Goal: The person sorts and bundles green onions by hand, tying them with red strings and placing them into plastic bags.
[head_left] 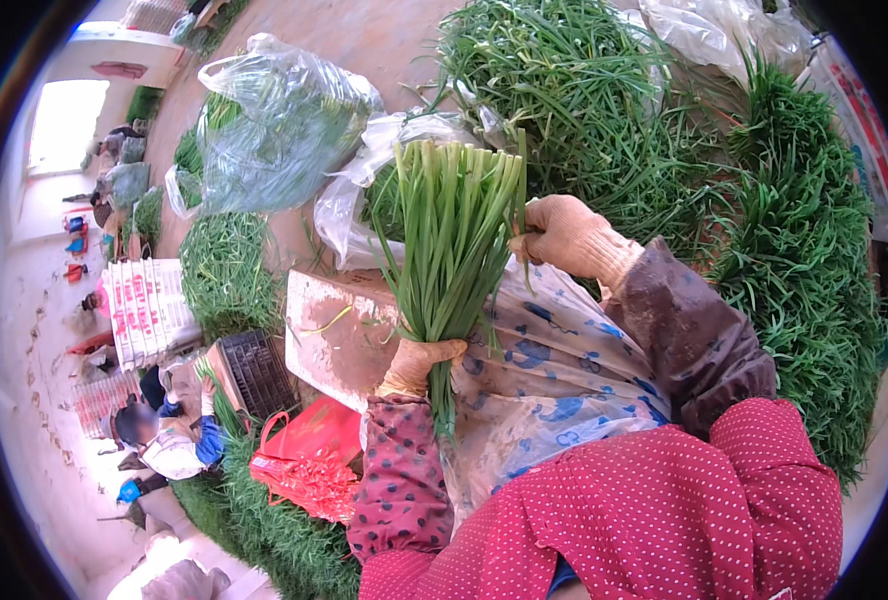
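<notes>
A thick bundle of green chives (451, 225) stands upright in front of me, its pale, evenly cut ends at the top. My gloved left hand (417, 366) is wrapped round the narrow lower part, with leaf tips hanging beneath the fist. At the bundle's right edge, my gloved right hand (569, 237) is closed, pinching a thin chive stalk (520, 195) that stands slightly apart from the rest. A clear plastic apron with blue prints (554, 350) covers my lap under the hands.
A flat, dirt-stained board (339, 335) lies left of the bundle, near a red bag (314, 450). Heaped chives (564, 90) lie ahead, with more greens (804, 270) at right. Filled plastic bags (284, 140) stand far left; a co-worker (169, 435) sits at left beside a dark crate (254, 375).
</notes>
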Action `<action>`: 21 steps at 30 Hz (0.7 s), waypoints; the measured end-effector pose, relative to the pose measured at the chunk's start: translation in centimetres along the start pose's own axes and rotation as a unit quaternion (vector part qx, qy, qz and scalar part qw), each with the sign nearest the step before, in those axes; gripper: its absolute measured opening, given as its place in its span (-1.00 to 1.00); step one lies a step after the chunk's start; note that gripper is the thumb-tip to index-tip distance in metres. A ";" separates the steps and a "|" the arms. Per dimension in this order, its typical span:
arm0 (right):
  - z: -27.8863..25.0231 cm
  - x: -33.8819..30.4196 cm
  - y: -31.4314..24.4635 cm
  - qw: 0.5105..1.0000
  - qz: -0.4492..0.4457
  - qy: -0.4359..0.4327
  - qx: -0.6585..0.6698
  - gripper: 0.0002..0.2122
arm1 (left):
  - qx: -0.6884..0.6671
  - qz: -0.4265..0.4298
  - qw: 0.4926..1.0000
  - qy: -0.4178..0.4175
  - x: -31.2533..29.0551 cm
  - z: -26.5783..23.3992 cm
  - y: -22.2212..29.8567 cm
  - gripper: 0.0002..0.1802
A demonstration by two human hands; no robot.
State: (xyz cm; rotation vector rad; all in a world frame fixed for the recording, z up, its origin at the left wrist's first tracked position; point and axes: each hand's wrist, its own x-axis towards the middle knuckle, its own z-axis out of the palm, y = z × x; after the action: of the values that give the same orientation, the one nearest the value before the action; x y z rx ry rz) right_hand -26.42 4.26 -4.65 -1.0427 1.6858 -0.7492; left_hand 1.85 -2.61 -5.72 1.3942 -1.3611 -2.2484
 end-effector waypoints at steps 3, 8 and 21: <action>-0.5 -2.1 0.0 0.981 -0.047 -0.153 -0.113 -0.82 | -0.023 0.021 1.000 0.002 0.1 -0.6 -1.1 -0.57; -3.7 -6.0 -2.0 0.938 -0.064 -0.255 0.224 -0.86 | -0.012 0.005 1.000 -0.004 0.5 -0.2 -0.6 -0.58; -3.0 2.6 -4.8 0.950 -0.024 0.103 -0.294 -0.54 | 0.010 0.016 1.000 0.008 0.1 -0.2 -0.9 -0.59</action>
State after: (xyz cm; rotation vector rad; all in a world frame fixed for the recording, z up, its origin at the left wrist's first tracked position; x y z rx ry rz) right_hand -28.24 -0.16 -0.65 -1.4533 2.1394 -0.3925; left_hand 2.22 -2.29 -6.45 1.3850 -1.3953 -2.2040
